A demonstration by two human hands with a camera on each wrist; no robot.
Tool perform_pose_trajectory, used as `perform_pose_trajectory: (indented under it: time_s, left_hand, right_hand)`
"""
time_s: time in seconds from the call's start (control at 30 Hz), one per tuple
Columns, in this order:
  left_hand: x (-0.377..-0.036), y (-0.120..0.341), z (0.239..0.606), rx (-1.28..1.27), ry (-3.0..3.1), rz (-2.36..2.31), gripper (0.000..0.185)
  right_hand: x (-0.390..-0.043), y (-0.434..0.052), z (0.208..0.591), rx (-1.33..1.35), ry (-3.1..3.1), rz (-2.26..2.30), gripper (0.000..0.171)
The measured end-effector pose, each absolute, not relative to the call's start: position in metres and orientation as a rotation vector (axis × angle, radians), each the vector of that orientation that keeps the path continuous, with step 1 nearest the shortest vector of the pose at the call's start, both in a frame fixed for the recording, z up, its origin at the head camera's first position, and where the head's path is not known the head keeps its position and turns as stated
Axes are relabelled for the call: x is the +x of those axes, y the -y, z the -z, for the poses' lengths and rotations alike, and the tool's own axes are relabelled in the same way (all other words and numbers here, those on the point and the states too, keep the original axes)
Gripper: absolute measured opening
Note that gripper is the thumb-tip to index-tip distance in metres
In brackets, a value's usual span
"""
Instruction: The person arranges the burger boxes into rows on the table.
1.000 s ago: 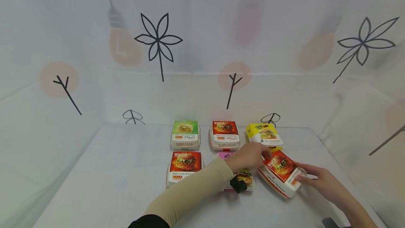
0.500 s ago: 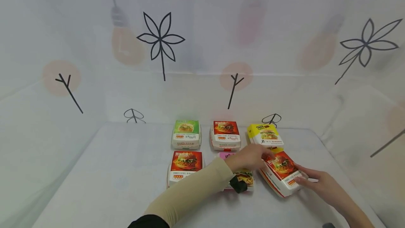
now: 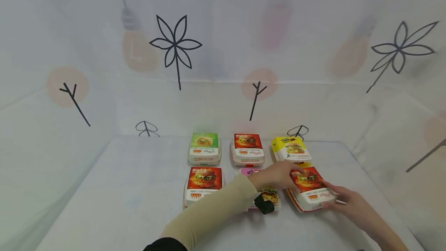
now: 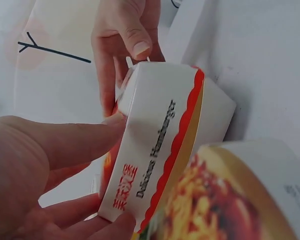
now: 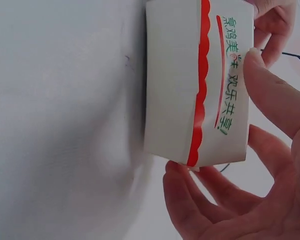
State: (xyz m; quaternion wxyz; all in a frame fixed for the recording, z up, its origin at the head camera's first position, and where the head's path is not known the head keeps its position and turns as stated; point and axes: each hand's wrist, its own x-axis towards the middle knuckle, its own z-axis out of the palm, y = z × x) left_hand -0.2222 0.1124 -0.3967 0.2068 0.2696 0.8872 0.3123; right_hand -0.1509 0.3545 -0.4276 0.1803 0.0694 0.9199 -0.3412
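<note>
Both hands hold a red-and-white hamburger box (image 3: 308, 185) at the right front of the table. My left hand (image 3: 280, 175), reaching across in a beige sleeve, grips its left side; in the left wrist view the thumb and fingers of the left hand (image 4: 54, 165) lie round that edge. The right hand (image 3: 348, 204) holds the box's right end. In the right wrist view, the right hand's thumb (image 5: 275, 95) touches the top edge and its fingers curl at the end. A yellow burger box (image 3: 292, 148) sits just behind. Beneath the left forearm, a pink burger box (image 3: 249, 171) is partly covered.
A green box (image 3: 204, 148) and a red box (image 3: 247, 149) stand in the back row. Another red box (image 3: 203, 183) is at the front left, partly behind the sleeve. A white cloth covers the table (image 3: 132, 193); a patterned sheet (image 3: 216, 104) hangs behind.
The held red box has turned so that its front end swings left and lies straighter with the row. Both hands stay on it, the right hand moving slightly with it.
</note>
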Motion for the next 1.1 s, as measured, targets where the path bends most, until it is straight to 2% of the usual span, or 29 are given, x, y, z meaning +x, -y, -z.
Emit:
perform_pose_trajectory:
  time_s: [0.93, 1.1]
  left_hand:
    - [-0.228, -0.116, 0.409, 0.772, -2.442, -0.906, 0.051]
    - [-0.23, -0.114, 0.407, 0.77, -2.474, -0.881, 0.051]
  right_hand:
    - [-0.142, -0.343, 0.435, 0.209, -2.699, 0.944, 0.104]
    - [-0.14, -0.344, 0.432, 0.115, -2.754, 0.916, 0.098]
